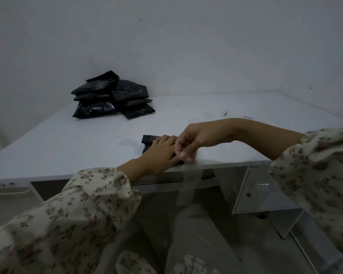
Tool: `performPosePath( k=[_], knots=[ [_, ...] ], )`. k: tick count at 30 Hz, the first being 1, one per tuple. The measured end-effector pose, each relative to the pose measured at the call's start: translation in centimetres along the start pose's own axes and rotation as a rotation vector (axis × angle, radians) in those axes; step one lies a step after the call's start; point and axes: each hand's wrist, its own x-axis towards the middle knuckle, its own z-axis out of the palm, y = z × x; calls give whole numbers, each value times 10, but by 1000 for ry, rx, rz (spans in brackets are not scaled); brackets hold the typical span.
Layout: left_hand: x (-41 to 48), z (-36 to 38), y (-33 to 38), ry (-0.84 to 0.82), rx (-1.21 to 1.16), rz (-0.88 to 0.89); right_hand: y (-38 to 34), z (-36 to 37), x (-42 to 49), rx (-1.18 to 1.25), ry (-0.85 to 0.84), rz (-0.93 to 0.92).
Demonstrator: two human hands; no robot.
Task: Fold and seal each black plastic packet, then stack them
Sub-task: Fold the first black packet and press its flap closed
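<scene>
White walls meet in a corner behind a pale surface (pixel 67 139), on which a pile of finished black packets (pixel 111 95) is heaped towards 11 o'clock, close to that corner. One black packet (pixel 148 141) is kept near the front edge, at about 6 o'clock on the surface, and is largely covered by the left hand (pixel 162 151), whose fingers are laid out straight and pressed flat on it. A translucent strip (pixel 188 182) is pinched in the curled fingers of the right hand (pixel 188 144), just at the packet's near end, and hangs down past the edge. The sealing step is judged to be in hand. Next, the strip would need to be drawn clear or pressed down while the packet is pinned, after which the packet could be carried to the pile. Its long axis appears to run from 10 to 4 o'clock, though this cannot be told firmly under the hands.
</scene>
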Motion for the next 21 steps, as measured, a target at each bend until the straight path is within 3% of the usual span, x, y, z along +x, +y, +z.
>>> performPosePath(
  k=[4, 8, 15, 21],
  knots=[
    [1, -3, -5, 89, -330, 28, 3, -8, 8, 149, 83, -45],
    [-6, -18, -8, 110, -611, -126, 11, -19, 17, 548, 192, -95],
    [-5, -34, -20, -56, -1362, -220, 35, -22, 43, 1165, 432, 3],
    [-2, -42, -33, -110, -1310, -254, 47, -10, 48, 1359, 587, 168]
  ],
)
